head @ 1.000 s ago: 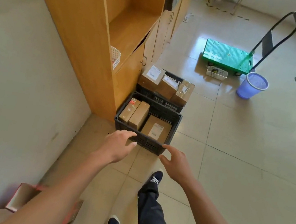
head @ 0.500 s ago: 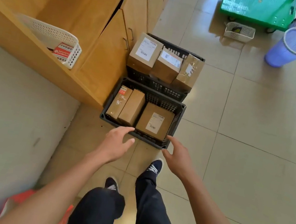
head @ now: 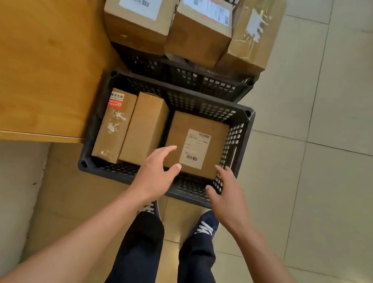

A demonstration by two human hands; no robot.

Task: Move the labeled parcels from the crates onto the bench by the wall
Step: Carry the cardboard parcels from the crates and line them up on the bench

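Tiled floor (head: 316, 211) underfoot, wooden cabinet (head: 35, 56) off to the left of the hands. Left hand (head: 154, 175) and right hand (head: 229, 197) both spread wide, empty, over the near crate (head: 126, 177). Just ahead between them: labeled parcel (head: 196, 143), flat on the crate bottom. Two narrower parcels (head: 131, 127) lie beyond the left hand. Far crate (head: 181, 75) piled with three more. Step in hand: reach, judged. Next: grip opposite sides, lift clear.

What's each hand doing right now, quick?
Left hand: open, holding nothing, over the labeled parcel.
Right hand: open, holding nothing.
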